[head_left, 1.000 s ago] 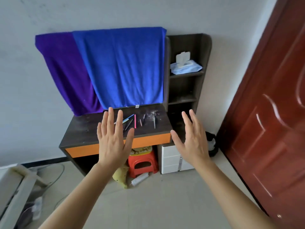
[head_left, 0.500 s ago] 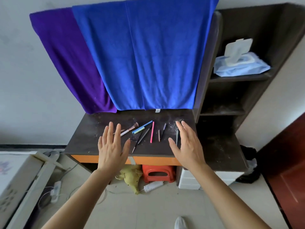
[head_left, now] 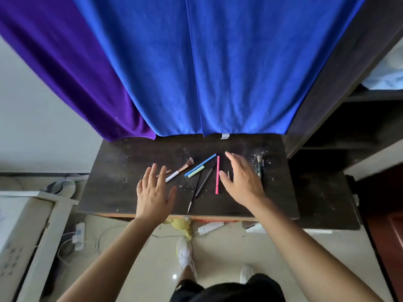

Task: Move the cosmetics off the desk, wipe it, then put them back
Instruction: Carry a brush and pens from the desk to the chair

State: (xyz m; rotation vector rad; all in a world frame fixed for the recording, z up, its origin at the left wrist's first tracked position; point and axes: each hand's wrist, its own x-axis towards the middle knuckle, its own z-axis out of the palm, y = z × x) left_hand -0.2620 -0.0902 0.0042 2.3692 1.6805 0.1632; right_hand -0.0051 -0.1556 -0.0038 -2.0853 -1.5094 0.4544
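Dark dusty desk [head_left: 113,192], blue towel [head_left: 218,73] behind, pale floor [head_left: 218,249] below

Your dark desk [head_left: 113,175] is pretty dusty, with pale specks [head_left: 258,153] all over and thickest toward the right. Lying flat mid-top you've got a white-handled makeup brush [head_left: 180,170], a blue pencil [head_left: 200,165] with a pale green stick [head_left: 196,171] right alongside, two thin black liners [head_left: 205,180], a pink pencil [head_left: 217,175], and a small brush [head_left: 259,167] off right in the crumbs.
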